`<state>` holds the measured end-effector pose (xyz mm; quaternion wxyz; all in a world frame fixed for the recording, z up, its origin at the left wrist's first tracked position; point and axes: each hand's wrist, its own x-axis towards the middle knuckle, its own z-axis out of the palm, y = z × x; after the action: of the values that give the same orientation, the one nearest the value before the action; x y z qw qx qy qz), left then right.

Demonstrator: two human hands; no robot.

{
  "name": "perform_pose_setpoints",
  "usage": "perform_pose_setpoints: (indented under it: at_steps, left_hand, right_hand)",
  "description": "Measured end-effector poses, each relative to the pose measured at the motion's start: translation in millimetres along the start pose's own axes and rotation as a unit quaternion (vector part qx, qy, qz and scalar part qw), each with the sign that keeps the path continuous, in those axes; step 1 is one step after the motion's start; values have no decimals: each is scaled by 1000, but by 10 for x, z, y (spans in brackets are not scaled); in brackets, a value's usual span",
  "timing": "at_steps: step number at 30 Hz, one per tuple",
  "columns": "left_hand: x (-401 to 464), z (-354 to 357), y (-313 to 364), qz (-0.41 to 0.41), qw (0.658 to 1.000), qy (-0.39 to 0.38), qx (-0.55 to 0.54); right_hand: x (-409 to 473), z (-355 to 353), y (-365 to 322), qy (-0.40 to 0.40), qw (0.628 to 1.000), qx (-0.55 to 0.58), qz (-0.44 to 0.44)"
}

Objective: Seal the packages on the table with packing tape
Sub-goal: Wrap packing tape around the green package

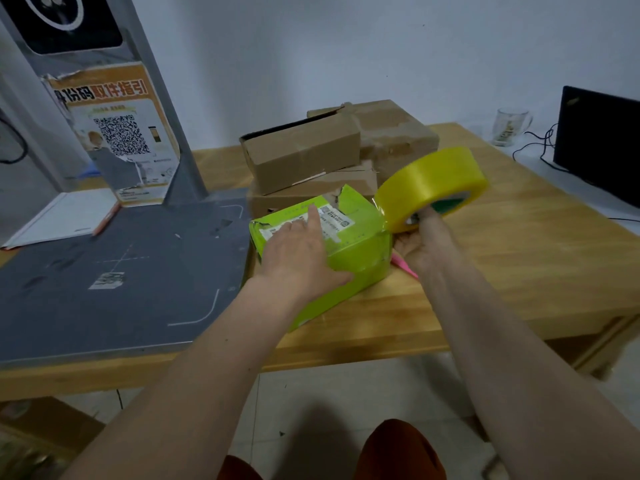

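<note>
Green box [349, 247] under the flat, open left hand [298, 251] — right hand's [424, 242] grip holds the tape roll [431, 187].

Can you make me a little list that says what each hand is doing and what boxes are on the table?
left hand: flat on top of the bright green cardboard box, holding it down
right hand: gripping the yellow roll of packing tape at the box's right end
tape: a strip runs from roll to box
other boxes: brown cardboard boxes stacked behind, top one open
table: light wooden table
</note>
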<state>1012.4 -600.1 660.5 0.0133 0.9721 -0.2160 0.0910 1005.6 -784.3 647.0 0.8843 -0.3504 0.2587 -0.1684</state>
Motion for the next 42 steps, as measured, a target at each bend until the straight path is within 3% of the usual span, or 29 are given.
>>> perform_pose_setpoints:
  at_steps: [3, 8, 13, 19, 22, 30, 42]
  left_hand:
    - [76, -67, 130, -7, 999, -21, 31]
    - [-15, 5, 74, 4, 1000, 7, 29]
    - [40, 44, 78, 73, 996, -2, -55]
    - [36, 54, 20, 79, 992, -15, -95]
    - [22, 40, 23, 78, 992, -18, -101]
    - [38, 53, 27, 66, 993, -29, -94]
    - [54, 98, 26, 53, 995, -21, -78]
  right_hand:
    - [-59, -2, -41, 31, 998, -35, -46]
    - [-133, -71, -18, 86, 986, -88, -110]
    - [-254, -75, 98, 82, 978, -97, -165]
    - [-259, 0, 33, 52, 962, -148, -222]
    - [-221, -9, -31, 83, 960, -131, -233]
    - [-29, -266, -36, 146, 969, -92, -177]
    - [-48, -439, 373, 141, 988, -54, 12]
